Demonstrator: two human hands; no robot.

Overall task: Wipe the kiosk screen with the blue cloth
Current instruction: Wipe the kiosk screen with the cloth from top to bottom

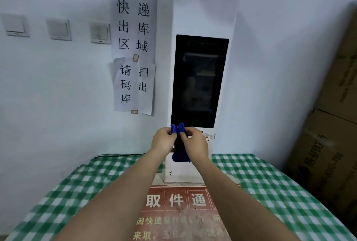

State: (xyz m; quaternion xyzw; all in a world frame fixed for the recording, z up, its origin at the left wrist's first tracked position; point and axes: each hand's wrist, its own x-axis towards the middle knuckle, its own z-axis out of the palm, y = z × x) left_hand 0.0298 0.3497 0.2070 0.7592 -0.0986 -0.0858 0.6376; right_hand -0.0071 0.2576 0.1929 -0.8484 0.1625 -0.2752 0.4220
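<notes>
The kiosk screen [200, 80] is a tall black panel, dark, mounted upright on a white stand against the wall. Just below its bottom edge both hands hold the blue cloth [180, 151], which hangs down bunched between them. My left hand [163, 140] pinches one upper corner of the cloth and my right hand [194, 141] pinches the other. The cloth does not touch the screen.
A table with a green-and-white checked cloth [270, 186] stands in front of me, with a red notice [179, 213] lying on it. Paper signs [134, 51] and three wall switches [59, 29] are on the left wall. Stacked cardboard boxes [332, 134] stand at the right.
</notes>
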